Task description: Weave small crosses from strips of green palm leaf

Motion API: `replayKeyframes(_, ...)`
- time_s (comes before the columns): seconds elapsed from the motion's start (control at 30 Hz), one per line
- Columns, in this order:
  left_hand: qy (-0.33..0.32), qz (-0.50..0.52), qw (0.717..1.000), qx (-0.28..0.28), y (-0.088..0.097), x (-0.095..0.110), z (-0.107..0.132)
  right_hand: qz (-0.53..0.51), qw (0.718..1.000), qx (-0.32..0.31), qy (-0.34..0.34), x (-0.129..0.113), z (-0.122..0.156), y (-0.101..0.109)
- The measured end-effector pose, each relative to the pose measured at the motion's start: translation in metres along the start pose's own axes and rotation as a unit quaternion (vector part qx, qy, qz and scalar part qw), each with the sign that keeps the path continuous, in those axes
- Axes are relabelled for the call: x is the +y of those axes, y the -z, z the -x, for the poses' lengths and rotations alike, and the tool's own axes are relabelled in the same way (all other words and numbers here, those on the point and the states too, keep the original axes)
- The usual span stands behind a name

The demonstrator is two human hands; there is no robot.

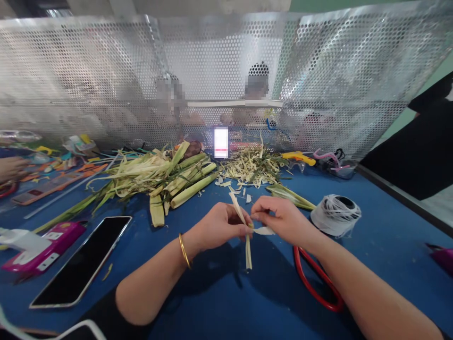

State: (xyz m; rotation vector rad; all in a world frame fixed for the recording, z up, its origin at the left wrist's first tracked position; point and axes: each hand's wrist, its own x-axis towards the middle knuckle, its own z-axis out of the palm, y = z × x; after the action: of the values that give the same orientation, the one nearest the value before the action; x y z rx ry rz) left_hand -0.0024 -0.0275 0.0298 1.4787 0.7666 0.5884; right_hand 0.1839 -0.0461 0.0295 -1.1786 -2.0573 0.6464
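Note:
My left hand [218, 227] and my right hand [279, 218] meet above the blue table [226, 293], both pinched on a pale palm leaf strip [248, 252]. The strip runs up past my left fingers and hangs down below them, with a short piece bent sideways under my right hand. A gold bangle [184, 250] sits on my left wrist. Behind my hands lies a pile of green and yellow leaf stalks [166, 177] and a heap of leaf trimmings [253, 166].
A roll of white string [335, 215] and red-handled scissors [314, 278] lie to the right. A black phone [83, 259] and a pink device [44, 249] lie left. A perforated metal screen [226, 80] closes the far edge, with other people seated behind it.

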Motion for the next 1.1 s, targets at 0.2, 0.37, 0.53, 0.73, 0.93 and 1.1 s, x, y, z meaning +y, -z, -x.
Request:
replayKeyframes(0.2, -0.05, 0.079, 0.992, 0.086, -0.001, 0.003, -0.002, -0.341, 0.925, 0.004, -0.166, 0.008, -0.004, -0.018)
replayKeyframes(0.37, -0.076, 0.05, 0.976, 0.2, -0.003, -0.008, -0.008, -0.276, 0.936, 0.088, -0.201, -0.001, -0.001, -0.04)
replayKeyframes(0.53, -0.096, -0.11, 0.951, 0.272, -0.003, -0.013, -0.01, 0.004, 0.985, 0.16, -0.061, -0.01, 0.009, -0.045)
replayKeyframes(0.73, -0.084, -0.231, 0.946, 0.213, -0.005, -0.009, -0.005, 0.308, 0.933, 0.149, 0.112, -0.011, 0.01, -0.024)
replayKeyframes(0.93, -0.154, -0.328, 0.924, 0.125, -0.004, -0.005, 0.001, 0.182, 0.976, 0.096, 0.065, -0.002, 0.005, -0.008)
replayKeyframes(1.1, -0.183, -0.372, 0.905, 0.099, -0.004, -0.006, 0.003, 0.136, 0.987, 0.079, 0.04, 0.002, 0.004, -0.014)
